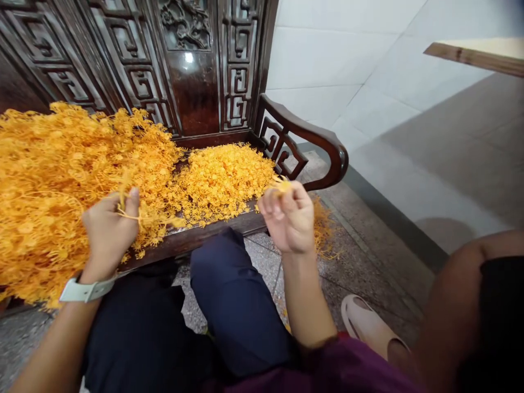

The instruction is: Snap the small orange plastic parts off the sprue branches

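Observation:
My left hand, with a pale watch strap at the wrist, is closed on a thin branching orange plastic stem. It is over the front of a large heap of tangled orange plastic sprays. My right hand is raised at the right end of the bench seat, its fingers pinched on a small yellow-orange plastic piece. Between and behind the hands lies a smaller pile of loose orange pieces.
The heaps lie on a dark carved wooden bench with a curved armrest. Orange stems lie on the floor beyond my right forearm. At the right are another person's bare leg and a pale slipper. A wooden board juts out upper right.

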Demonstrator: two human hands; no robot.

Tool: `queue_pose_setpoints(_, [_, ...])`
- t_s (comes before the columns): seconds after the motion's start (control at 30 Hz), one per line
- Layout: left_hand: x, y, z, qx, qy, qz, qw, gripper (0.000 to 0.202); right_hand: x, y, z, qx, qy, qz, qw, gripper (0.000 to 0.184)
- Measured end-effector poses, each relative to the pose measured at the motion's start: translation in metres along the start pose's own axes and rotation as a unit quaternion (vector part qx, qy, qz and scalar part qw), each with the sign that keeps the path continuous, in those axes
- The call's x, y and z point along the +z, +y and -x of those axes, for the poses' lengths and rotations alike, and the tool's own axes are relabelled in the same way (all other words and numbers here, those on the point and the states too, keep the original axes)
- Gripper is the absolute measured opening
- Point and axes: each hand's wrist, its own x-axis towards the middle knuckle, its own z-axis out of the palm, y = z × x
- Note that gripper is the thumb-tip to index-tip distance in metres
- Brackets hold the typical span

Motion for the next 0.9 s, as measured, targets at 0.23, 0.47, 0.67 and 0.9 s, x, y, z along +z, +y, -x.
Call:
queue_pose_setpoints(0.23, [0.030,0.053,-0.034,-0.016,-0.030,0.339,0.940,0.051,0.001,0.098,-0.072,0.052,-0.154,0.509,0.845,0.017])
queue_pose_setpoints(0.47, [0.059,0.066,-0.020,-0.024,-0.119,0.455,0.882,0.051,0.020,0.108,-0.061,0.085,-0.027,0.253,0.963,0.025])
queue_pose_setpoints(0.67, [0.061,0.054,-0.008,-0.023,-0.144,0.482,0.864,0.052,0.042,0.080,-0.022,0.217,-0.154,0.099,0.959,0.041])
queue_pose_setpoints(0.9, [0.057,0.036,-0.010,0.038,-0.150,0.420,0.894,0.042,0.065,0.093,-0.017,0.110,-0.112,0.113,0.981,0.020])
